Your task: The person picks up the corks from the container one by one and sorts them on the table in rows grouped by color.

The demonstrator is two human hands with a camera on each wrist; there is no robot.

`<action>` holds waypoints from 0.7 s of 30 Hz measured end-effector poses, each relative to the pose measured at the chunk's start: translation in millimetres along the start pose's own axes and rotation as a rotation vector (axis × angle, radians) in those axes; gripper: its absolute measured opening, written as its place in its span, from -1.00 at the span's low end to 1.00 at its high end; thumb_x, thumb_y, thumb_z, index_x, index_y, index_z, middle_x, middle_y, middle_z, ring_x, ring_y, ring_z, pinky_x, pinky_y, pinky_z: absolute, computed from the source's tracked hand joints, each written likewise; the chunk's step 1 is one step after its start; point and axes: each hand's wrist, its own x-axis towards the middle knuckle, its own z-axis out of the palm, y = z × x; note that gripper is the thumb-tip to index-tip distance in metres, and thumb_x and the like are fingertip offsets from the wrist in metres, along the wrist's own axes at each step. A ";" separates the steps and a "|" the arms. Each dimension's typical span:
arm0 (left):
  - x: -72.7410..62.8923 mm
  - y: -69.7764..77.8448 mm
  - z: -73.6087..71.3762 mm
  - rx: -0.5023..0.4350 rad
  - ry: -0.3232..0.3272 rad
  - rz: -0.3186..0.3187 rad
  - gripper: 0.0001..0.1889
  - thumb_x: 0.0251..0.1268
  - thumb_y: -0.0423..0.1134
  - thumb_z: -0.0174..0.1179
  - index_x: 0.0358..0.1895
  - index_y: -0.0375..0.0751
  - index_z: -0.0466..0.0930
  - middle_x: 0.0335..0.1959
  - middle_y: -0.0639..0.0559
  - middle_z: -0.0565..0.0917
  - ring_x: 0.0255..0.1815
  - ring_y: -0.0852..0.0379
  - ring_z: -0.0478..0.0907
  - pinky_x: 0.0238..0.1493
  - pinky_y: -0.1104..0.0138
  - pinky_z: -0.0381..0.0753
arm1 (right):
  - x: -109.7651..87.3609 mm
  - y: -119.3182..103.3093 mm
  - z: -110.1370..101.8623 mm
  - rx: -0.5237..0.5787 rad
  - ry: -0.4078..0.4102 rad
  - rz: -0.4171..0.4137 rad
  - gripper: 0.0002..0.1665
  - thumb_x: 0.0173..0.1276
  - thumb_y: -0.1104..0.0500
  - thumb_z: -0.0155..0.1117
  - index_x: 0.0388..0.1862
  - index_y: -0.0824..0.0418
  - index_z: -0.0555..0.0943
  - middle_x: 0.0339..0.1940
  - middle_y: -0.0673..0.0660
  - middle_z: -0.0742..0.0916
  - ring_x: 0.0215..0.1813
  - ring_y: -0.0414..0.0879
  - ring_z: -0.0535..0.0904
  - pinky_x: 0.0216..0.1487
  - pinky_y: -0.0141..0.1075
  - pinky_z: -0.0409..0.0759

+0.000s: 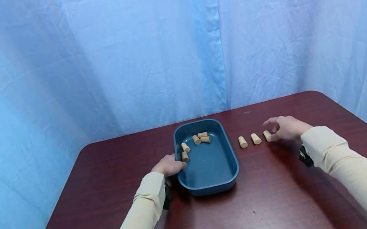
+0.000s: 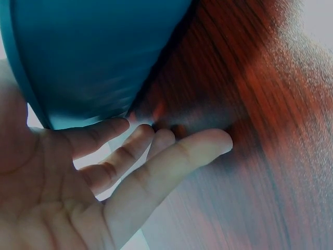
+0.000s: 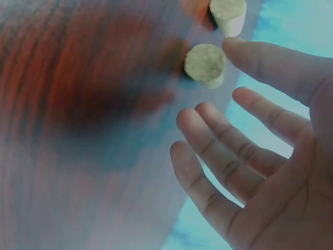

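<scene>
A blue rectangular tray (image 1: 209, 170) stands on the table with several cork stoppers (image 1: 196, 140) lying toward its far and left sides. At its left wall, my left hand (image 1: 169, 166) holds the rim, thumb over the edge and fingers outside. The left wrist view shows those fingers extended along the tray's outer wall (image 2: 99, 52). Right of the tray, three pale corks lie in a row: a left one (image 1: 242, 142), a middle one (image 1: 256, 139) and a right one (image 1: 267, 136). My right hand (image 1: 286, 127) is spread around the right cork, thumb beside it, not gripping it.
The dark red-brown wooden table (image 1: 120, 215) has rounded far corners. Light blue curtains (image 1: 146, 56) hang behind it and along both sides. A dark wrist device (image 1: 305, 156) sits under the right cuff.
</scene>
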 end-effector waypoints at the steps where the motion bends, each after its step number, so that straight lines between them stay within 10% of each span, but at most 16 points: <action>1: 0.0 0.1 -0.1 0.001 0.000 -0.001 -0.53 0.43 -0.23 0.11 0.32 -0.39 0.41 0.06 -0.31 0.59 -0.15 -0.18 0.64 -0.26 -0.05 0.73 | -0.7 -2.2 -0.9 -0.009 0.009 -0.012 -0.33 0.32 0.18 0.40 0.33 0.44 0.46 -0.14 0.28 0.66 -0.08 0.16 0.57 -0.08 0.00 0.57; 21: 1.5 -0.9 -1.4 0.002 -0.009 0.001 -0.52 0.44 -0.23 0.11 0.32 -0.41 0.41 0.01 -0.30 0.59 -0.18 -0.17 0.64 -0.29 -0.03 0.73 | -5.2 -67.9 -14.7 -0.049 0.057 -0.159 -0.43 0.40 0.18 0.37 0.33 0.35 0.53 -0.04 0.29 0.69 -0.06 0.12 0.61 -0.07 0.05 0.62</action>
